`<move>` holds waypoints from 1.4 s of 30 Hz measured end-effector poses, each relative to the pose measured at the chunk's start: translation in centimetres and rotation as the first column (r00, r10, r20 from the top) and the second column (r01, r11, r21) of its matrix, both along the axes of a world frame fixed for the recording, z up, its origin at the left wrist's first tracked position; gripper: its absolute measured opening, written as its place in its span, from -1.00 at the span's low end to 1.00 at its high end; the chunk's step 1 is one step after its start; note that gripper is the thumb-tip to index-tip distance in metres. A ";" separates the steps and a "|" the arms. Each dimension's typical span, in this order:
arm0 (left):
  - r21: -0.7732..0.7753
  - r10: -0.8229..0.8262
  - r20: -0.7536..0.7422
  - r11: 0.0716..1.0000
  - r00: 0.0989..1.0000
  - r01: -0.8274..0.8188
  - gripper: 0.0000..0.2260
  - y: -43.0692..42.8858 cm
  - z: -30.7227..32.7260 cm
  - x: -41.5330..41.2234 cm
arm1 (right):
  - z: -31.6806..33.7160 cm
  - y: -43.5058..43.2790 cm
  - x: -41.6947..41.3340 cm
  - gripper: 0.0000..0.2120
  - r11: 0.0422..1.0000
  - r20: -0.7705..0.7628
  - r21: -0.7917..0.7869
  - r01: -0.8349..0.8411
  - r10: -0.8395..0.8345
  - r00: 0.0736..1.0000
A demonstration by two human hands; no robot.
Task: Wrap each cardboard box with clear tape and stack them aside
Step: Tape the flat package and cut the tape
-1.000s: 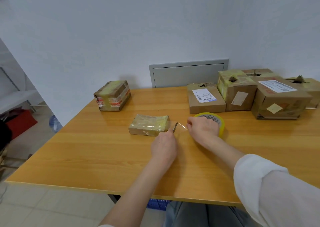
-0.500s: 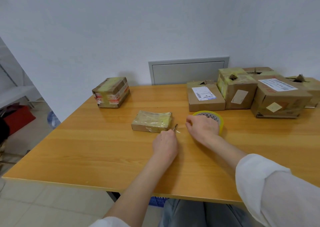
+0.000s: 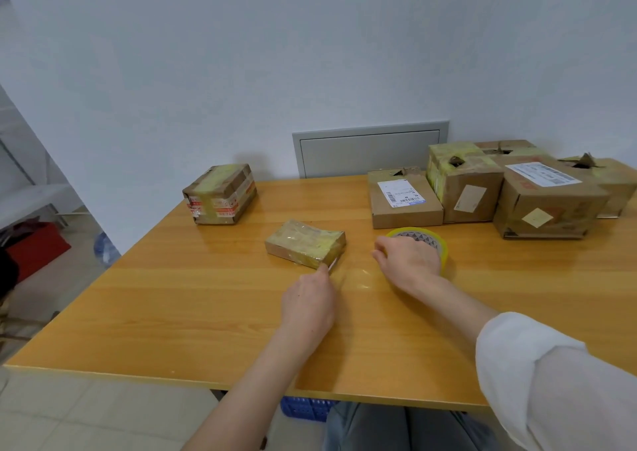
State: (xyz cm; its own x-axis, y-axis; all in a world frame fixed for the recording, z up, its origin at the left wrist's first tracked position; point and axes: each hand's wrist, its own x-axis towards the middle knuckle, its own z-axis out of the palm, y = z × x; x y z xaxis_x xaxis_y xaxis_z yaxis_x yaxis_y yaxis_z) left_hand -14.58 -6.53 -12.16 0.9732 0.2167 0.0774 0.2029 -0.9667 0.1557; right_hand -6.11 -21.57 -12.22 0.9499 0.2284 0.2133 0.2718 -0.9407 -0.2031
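Flat box [image 3: 305, 244] lies mid-table [image 3: 172, 295], skewed, and we see it already glossy with clear tape. Left hand [image 3: 308, 300] sits just nearer than its near right corner, fingers curled round a thin tool [image 3: 331, 265] with the tip at that corner. Right hand [image 3: 408, 261] lies over the tape roll [image 3: 439, 244], fingers curled on its left rim, gripping it. We can't tell if a tape end is pinched. Taped box [image 3: 220, 194] stands well apart, far left. Box cluster [image 3: 548, 209] crowds the far right, with the labelled box [image 3: 405, 206] just behind the roll. Grey wall panel [image 3: 370, 149] is behind the table.
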 end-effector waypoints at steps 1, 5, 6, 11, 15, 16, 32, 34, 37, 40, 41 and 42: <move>0.000 0.000 0.014 1.000 1.000 0.000 -0.74 -0.1 0.2 0.2 | 0.1 -0.1 0.0 -0.75 1.000 0.001 0.014 -0.001 0.001 1.000; 0.024 -0.058 -0.046 0.998 0.997 0.059 -0.64 -1.6 0.2 1.4 | 0.7 -1.3 -0.2 -0.77 0.993 0.022 0.119 -0.014 0.012 1.000; 0.025 -0.071 -0.073 0.997 0.995 0.073 -0.62 -2.0 -0.2 1.7 | 0.9 -1.9 -0.2 -0.77 0.989 0.038 0.150 -0.021 0.015 0.999; -0.003 -0.203 0.309 0.977 0.929 0.214 -0.70 -3.0 0.1 2.9 | 1.5 -4.7 -0.2 -0.86 0.907 0.036 0.419 -0.043 0.031 0.999; -0.243 -0.189 0.577 0.889 0.794 0.389 -0.66 -5.4 2.9 4.2 | 1.5 -6.3 -0.2 -0.86 0.830 0.063 0.551 -0.092 0.069 0.996; -0.302 -0.194 0.512 0.871 0.837 0.387 -0.63 -6.1 3.3 4.7 | 1.5 -6.5 -0.3 -0.86 0.819 0.067 0.565 -0.102 0.078 0.995; -0.693 -0.031 0.382 0.651 0.924 0.309 -0.94 -8.7 4.4 7.6 | 2.5 -6.4 -1.1 -0.73 0.855 -0.115 0.516 0.046 0.016 0.993; -0.671 -0.036 0.396 0.670 0.918 0.316 -0.92 -9.2 4.5 7.7 | 2.8 -6.1 -1.2 -0.68 0.851 -0.129 0.515 0.097 -0.035 0.991; -0.675 -0.012 0.413 0.667 0.911 0.314 -0.91 -9.3 4.4 7.9 | 3.7 -6.5 -0.8 -0.49 0.833 -0.160 0.526 0.173 -0.103 0.982; -0.758 0.013 0.393 0.572 0.920 0.315 -0.91 -9.3 3.9 8.0 | 5.0 -7.8 -0.3 -0.32 0.821 -0.176 0.546 0.168 -0.084 0.981; -0.781 0.006 0.387 0.533 0.922 0.325 -0.91 -9.4 3.8 8.0 | 5.2 -8.2 -0.2 -0.33 0.833 -0.174 0.533 0.149 -0.065 0.983; -0.803 -0.009 0.385 0.489 0.923 0.340 -0.89 -9.6 3.8 8.0 | 5.2 -8.5 -0.2 -0.34 0.846 -0.167 0.516 0.132 -0.052 0.985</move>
